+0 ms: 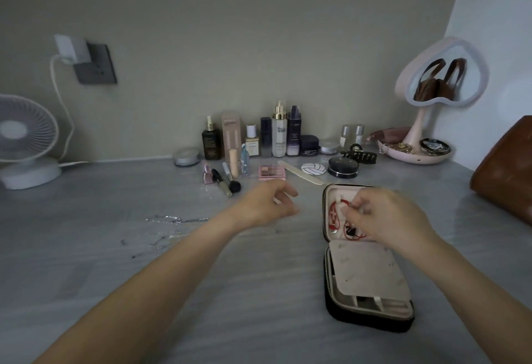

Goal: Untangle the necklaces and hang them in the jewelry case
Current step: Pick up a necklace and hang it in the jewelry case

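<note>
Here the right hand (pixel 385 217) hangs over the far half of the open jewelry case (pixel 325 208), its fingertips bunched together just at the top of a red cord necklace (pixel 334 214). Motion blur hides whether they actually pinch the cord or only touch it, so the grip cannot be told. The left hand (pixel 266 204) hovers above the table (pixel 230 291), just to the left of the case, with fingers loosely curled and nothing visible in them.

The red cord loops down the pale lining of the case's upper half, and a second bit of red with something dark on it lies just below the right hand. It looks hung or nearly hung, though the hooks themselves are too small and blurred to make out. The case's near half is covered by a bare beige flap with compartments showing at its front edge.

Well to the left on the table, apart from both hands, silver chains (pixel 175 221) lie spread in thin strands, seemingly still crossing one another. Judging from that, the task is partway along: the red piece is in the case, and the silver chains are yet to be separated and hung.

Along the wall stand cosmetic bottles (pixel 279 133), with a heart-shaped mirror (pixel 443 75) to the right.
</note>
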Demonstrator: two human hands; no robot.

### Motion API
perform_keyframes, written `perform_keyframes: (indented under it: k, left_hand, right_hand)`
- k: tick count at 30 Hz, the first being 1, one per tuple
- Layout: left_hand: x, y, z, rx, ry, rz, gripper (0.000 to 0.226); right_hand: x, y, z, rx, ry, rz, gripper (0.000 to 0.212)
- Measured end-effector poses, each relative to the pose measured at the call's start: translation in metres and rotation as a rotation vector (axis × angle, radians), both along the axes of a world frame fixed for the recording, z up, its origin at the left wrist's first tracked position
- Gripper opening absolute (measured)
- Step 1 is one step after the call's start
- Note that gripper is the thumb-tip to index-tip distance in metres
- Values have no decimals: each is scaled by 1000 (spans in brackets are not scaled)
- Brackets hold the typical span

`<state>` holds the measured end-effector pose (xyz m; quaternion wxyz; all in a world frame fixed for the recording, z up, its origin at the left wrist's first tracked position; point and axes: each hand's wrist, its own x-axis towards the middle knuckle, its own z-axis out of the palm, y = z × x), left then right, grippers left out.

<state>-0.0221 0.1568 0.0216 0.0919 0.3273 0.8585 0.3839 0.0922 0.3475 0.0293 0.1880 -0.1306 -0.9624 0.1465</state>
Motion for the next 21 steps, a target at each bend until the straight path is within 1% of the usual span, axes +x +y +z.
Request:
perform_keyframes:
  k: [4, 7, 9, 11, 14, 17, 19, 21]
  left_hand:
    - [-16, -54, 4, -118, 124, 120, 12]
    - [-19, -84, -5, -310, 170, 151, 13]
    - [-19, -95, -16, -398, 196, 165, 17]
    - [-16, -100, -28, -416, 225, 190, 21]
    - [-12, -100, -38, -430, 306, 199, 19]
    - [-9, -101, -45, -490, 364, 173, 19]
    - [-8, -103, -47, -496, 351, 155, 19]
    - [-6, -107, -46, -464, 335, 140, 17]
  right_hand:
    - [-13, -24, 7, 38, 13, 79, 21]
    - [-25, -46, 14, 95, 0, 127, 19]
    - [-36, -59, 15, 98, -22, 199, 17]
    - [-49, -72, 14, 117, -53, 272, 17]
    - [-66, -84, 12, 135, -72, 303, 17]
    - [-79, -91, 11, 84, -88, 317, 18]
    - [-86, -92, 8, 43, -172, 326, 21]
    - [-89, -91, 4, 49, -263, 317, 21]
